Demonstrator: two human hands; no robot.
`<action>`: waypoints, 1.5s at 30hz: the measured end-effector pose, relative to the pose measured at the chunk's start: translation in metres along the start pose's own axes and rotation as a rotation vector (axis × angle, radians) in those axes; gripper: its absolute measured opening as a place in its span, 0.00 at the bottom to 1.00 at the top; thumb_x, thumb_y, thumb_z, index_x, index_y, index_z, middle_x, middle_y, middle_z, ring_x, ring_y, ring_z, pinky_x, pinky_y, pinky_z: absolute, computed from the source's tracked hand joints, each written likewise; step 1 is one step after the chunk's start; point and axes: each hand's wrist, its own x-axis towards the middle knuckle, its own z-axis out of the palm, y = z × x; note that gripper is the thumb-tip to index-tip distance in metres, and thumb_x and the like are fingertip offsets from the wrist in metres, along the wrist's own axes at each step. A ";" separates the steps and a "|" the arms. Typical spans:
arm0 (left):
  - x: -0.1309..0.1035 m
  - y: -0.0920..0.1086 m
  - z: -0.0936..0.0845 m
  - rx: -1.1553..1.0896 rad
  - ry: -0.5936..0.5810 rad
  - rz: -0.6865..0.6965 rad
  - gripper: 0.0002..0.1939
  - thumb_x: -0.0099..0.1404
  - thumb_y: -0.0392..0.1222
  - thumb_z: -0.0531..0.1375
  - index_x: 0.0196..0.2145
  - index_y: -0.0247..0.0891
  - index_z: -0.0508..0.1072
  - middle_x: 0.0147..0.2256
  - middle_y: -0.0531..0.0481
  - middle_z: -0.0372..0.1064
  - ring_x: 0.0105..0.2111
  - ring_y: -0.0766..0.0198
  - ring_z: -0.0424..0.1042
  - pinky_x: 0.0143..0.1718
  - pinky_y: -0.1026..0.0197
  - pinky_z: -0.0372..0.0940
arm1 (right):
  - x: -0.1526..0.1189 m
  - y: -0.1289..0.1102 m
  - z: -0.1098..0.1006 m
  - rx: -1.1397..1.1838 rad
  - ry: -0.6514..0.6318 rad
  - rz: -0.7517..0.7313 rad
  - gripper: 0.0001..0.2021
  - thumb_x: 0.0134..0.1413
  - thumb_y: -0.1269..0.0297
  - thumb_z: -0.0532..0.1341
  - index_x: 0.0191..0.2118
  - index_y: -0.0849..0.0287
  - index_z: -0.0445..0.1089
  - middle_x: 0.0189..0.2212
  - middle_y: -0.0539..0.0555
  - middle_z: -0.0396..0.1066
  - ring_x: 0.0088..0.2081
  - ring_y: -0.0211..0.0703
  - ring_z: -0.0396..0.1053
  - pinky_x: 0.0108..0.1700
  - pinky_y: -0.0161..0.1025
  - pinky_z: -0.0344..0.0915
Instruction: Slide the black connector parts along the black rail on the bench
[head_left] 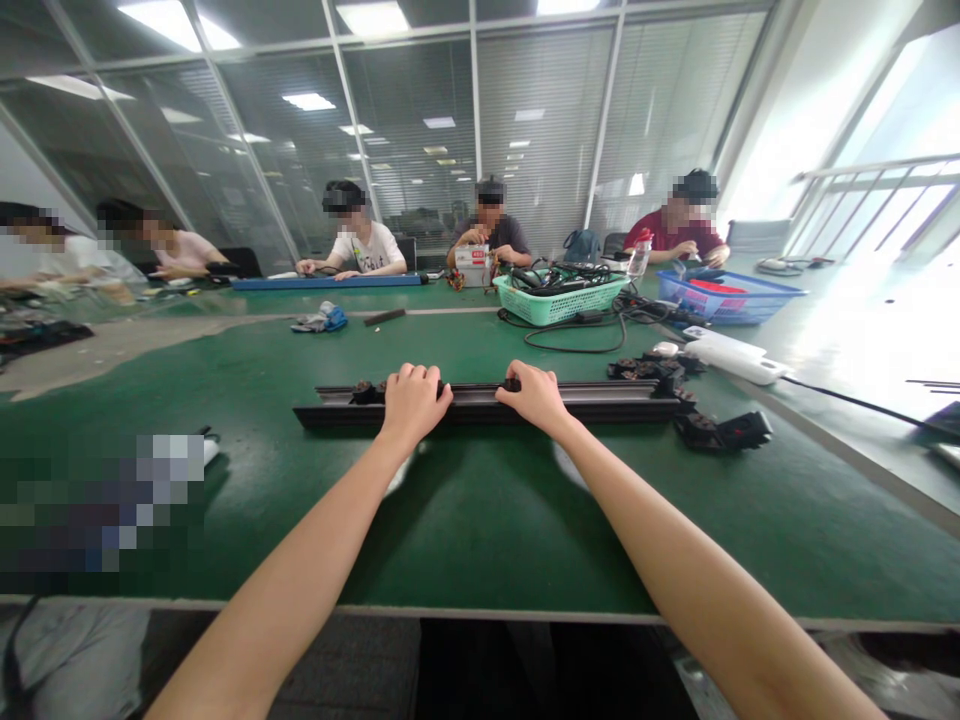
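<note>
A long black channel-shaped rail (480,410) lies crosswise on the green table in front of me. My left hand (412,402) is closed over the rail left of its middle, a dark bit showing between thumb and fingers. Right of the middle, my right hand (537,400) pinches a small black part (512,385) at the rail's channel. My fingers partly hide both parts. Another black part (367,393) sits in the channel to the left of my left hand. Off the rail's right end lie a black jointed piece (724,431) and several similar black pieces (637,368).
Beyond the rail are a green basket (559,305) of cables, a blue basket (731,298), a white power strip (735,358), a blue-grey cloth (322,318) and a dark strip (385,317). A blurred-out object (120,500) lies at left. Several people sit across the table.
</note>
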 end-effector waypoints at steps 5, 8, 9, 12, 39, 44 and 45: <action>0.000 0.000 0.002 0.007 0.004 0.005 0.14 0.72 0.47 0.52 0.43 0.39 0.75 0.44 0.37 0.75 0.50 0.44 0.67 0.48 0.47 0.61 | 0.001 0.002 -0.001 -0.032 -0.012 0.002 0.07 0.56 0.58 0.61 0.35 0.55 0.64 0.38 0.53 0.75 0.43 0.50 0.69 0.45 0.41 0.52; 0.000 0.000 0.003 0.015 0.013 0.007 0.14 0.72 0.46 0.52 0.43 0.38 0.74 0.44 0.37 0.75 0.50 0.44 0.68 0.47 0.47 0.61 | 0.000 0.002 -0.003 -0.077 -0.028 -0.033 0.06 0.58 0.59 0.60 0.36 0.55 0.65 0.38 0.54 0.76 0.44 0.50 0.69 0.45 0.42 0.52; 0.000 0.000 0.003 0.019 0.017 0.008 0.14 0.72 0.46 0.52 0.43 0.38 0.74 0.44 0.37 0.75 0.50 0.45 0.68 0.47 0.47 0.61 | 0.000 0.002 -0.004 -0.090 -0.033 -0.044 0.06 0.58 0.60 0.60 0.37 0.55 0.65 0.38 0.54 0.76 0.44 0.50 0.70 0.45 0.42 0.52; 0.000 -0.001 0.004 0.025 0.021 0.013 0.14 0.72 0.46 0.52 0.43 0.38 0.74 0.44 0.38 0.76 0.49 0.45 0.68 0.47 0.47 0.61 | 0.001 0.004 -0.006 -0.094 -0.045 -0.048 0.07 0.58 0.59 0.60 0.37 0.55 0.65 0.38 0.54 0.76 0.43 0.50 0.70 0.46 0.43 0.53; -0.001 0.000 0.004 0.005 0.015 0.004 0.14 0.72 0.46 0.52 0.43 0.39 0.75 0.44 0.37 0.75 0.50 0.44 0.67 0.47 0.47 0.62 | 0.004 0.011 -0.002 -0.055 -0.042 0.005 0.10 0.55 0.56 0.62 0.37 0.54 0.64 0.35 0.53 0.75 0.40 0.49 0.70 0.45 0.41 0.56; -0.001 -0.001 0.004 -0.010 0.012 0.007 0.13 0.72 0.46 0.52 0.43 0.39 0.75 0.44 0.37 0.75 0.50 0.44 0.68 0.47 0.46 0.62 | 0.003 0.011 -0.002 -0.073 -0.034 0.005 0.09 0.55 0.57 0.62 0.37 0.54 0.64 0.35 0.53 0.75 0.40 0.49 0.70 0.45 0.41 0.55; -0.001 -0.001 0.004 -0.012 0.013 0.007 0.13 0.72 0.46 0.52 0.42 0.39 0.75 0.44 0.37 0.75 0.50 0.44 0.68 0.47 0.46 0.62 | 0.003 0.011 -0.003 -0.078 -0.036 0.004 0.09 0.56 0.57 0.62 0.37 0.54 0.64 0.35 0.53 0.75 0.40 0.49 0.71 0.45 0.41 0.56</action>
